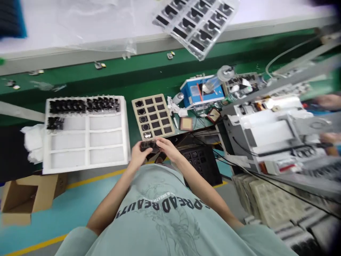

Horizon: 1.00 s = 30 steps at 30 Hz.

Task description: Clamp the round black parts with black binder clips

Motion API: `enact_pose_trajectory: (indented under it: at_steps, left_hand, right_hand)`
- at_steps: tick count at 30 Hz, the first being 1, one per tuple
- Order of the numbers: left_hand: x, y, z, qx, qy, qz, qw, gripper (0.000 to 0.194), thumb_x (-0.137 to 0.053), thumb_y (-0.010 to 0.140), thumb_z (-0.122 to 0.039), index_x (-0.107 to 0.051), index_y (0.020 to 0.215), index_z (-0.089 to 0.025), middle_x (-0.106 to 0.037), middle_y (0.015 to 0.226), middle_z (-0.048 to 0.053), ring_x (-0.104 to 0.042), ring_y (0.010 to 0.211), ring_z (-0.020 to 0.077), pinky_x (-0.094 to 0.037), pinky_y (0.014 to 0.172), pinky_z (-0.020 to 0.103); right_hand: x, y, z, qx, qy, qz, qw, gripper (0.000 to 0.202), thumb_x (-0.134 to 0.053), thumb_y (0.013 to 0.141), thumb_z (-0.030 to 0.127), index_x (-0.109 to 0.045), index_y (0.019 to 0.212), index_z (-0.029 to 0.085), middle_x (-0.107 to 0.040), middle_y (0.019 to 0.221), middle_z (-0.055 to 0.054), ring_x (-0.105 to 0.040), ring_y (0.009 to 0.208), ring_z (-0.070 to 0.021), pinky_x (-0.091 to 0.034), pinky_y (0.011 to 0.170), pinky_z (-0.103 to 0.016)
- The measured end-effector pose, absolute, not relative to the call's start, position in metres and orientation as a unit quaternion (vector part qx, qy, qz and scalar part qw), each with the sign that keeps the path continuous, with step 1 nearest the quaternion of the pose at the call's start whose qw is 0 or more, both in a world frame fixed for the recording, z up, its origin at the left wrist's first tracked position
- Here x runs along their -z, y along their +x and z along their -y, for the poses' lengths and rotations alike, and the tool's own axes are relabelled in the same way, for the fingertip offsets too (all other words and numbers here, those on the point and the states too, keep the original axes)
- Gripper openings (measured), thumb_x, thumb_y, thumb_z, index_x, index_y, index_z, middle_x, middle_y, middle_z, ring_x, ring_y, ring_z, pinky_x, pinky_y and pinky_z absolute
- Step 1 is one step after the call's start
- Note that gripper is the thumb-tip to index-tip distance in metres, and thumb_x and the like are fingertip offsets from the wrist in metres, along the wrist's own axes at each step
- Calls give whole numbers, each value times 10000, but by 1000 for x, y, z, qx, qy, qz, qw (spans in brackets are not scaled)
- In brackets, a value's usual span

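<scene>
Close to my body, at the bench's near edge, a small black part (pixel 148 144) is held between my two hands. My left hand (pixel 139 153) is closed on its left side, thumb across the near face. The fingers of my right hand (pixel 166 148) pinch its right end. What kind of part it is cannot be made out. Just beyond my hands lies a beige compartment tray (pixel 135 111); round black-rimmed pieces fill its left column, and dark pads show in the other pockets. On the left, a white foam box (pixel 87 140) has black parts (pixel 68 106) packed in its far row.
A blue box (pixel 189 96), a bottle (pixel 179 97) and crumpled tissue (pixel 172 106) stand right of the beige tray. A clear blister tray (pixel 195 21) overhangs the raised shelf. Grey equipment (pixel 245 131) and cables are at right; a cardboard box (pixel 34 195) sits lower left.
</scene>
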State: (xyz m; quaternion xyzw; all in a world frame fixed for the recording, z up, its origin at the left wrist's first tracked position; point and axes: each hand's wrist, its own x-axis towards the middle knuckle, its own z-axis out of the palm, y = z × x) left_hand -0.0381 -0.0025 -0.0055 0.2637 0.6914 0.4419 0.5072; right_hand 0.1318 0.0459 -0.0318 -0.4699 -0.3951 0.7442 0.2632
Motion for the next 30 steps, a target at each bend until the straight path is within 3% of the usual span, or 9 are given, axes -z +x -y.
enact_pose_trajectory:
  at_steps: [4, 10, 15, 19, 24, 30]
  left_hand:
    - [-2, -23, 17, -379, 371, -690, 492, 357, -776, 638, -110, -709, 983, -172, -743, 989, 62, -672, 942, 227, -499, 925, 380]
    - [0, -25, 35, -372, 374, -677, 513, 463, -825, 636, -189, -698, 1079, -152, -737, 1071, 95, -671, 994, 259, -498, 908, 362]
    - [-1, -32, 50, -329, 407, -659, 540, 544, -837, 647, -271, -681, 1158, -169, -714, 1169, 134, -662, 1066, 315, -498, 897, 385]
    - [3, -35, 54, -305, 450, -622, 563, 642, -847, 620, -274, -668, 1224, -151, -689, 1244, 162, -643, 1132, 348, -485, 928, 407]
    - [10, -35, 50, -307, 440, -625, 566, 607, -840, 590, -231, -699, 1175, -151, -720, 1171, 139, -664, 1066, 342, -490, 909, 407]
    - [10, -43, 30, -332, 402, -601, 606, 427, -851, 502, -117, -765, 914, -183, -750, 939, 95, -681, 910, 318, -517, 864, 400]
  right_hand:
    - [11, 129, -31, -709, -484, 401, 320, 386, -766, 759, 547, -775, 902, 188, -761, 956, -60, -671, 950, -235, -503, 901, -358]
    - [15, 137, -24, -673, -514, 409, 340, 376, -754, 765, 550, -783, 890, 197, -759, 941, -80, -691, 911, -260, -541, 811, -384]
    - [6, 142, -32, -703, -469, 487, 219, 589, -832, 672, 535, -720, 1158, 221, -745, 1026, -105, -697, 886, -256, -579, 741, -373]
    - [-1, 138, -31, -680, -470, 545, 142, 447, -784, 709, 574, -777, 965, 208, -752, 938, -96, -684, 781, -246, -556, 643, -343]
    - [-8, 128, -24, -606, -482, 604, 186, 360, -721, 767, 556, -794, 813, 207, -763, 861, -80, -686, 850, -278, -533, 817, -410]
    - [-7, 143, -38, -584, -536, 564, 231, 411, -704, 785, 555, -795, 895, 169, -754, 844, -74, -673, 837, -261, -524, 790, -377]
